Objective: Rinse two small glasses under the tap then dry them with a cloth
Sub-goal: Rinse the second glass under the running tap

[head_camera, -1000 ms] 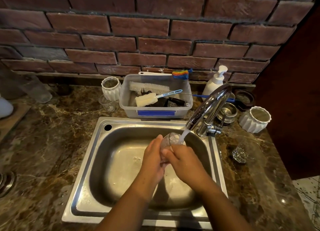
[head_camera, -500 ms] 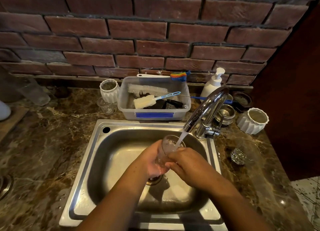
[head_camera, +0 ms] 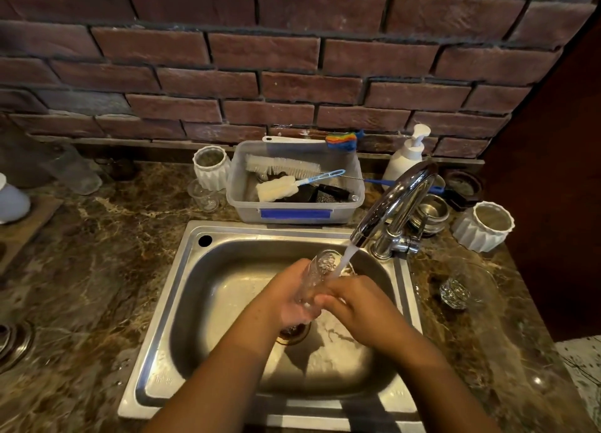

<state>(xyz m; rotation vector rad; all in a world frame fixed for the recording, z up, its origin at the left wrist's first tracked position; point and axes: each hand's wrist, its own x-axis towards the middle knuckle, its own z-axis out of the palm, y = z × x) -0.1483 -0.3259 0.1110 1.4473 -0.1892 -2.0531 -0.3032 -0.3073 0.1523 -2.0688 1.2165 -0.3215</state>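
Observation:
Over the steel sink [head_camera: 182, 305] I hold a small clear glass [head_camera: 320, 271] tilted under the running water from the chrome tap [head_camera: 395, 201]. My left hand [head_camera: 287, 297] grips the glass from the left. From the right, the fingers of my right hand [head_camera: 354, 302] curl against its lower part. A second small glass [head_camera: 205, 196] stands on the counter left of the plastic tub. On the counter to the right of the sink a large clear glass [head_camera: 455, 291] lies on its side. No cloth shows.
A plastic tub [head_camera: 294, 213] with brushes stands behind the sink. White ribbed cups [head_camera: 209, 167] [head_camera: 484, 226] flank it, with a soap pump bottle [head_camera: 406, 154] and steel bowls [head_camera: 431, 209] behind the tap. The brick wall runs along the back of the marble counter [head_camera: 81, 270].
The glass has tipped further toward the tap while water keeps running into it. Both hands stay on it over the sink, shifted slightly.

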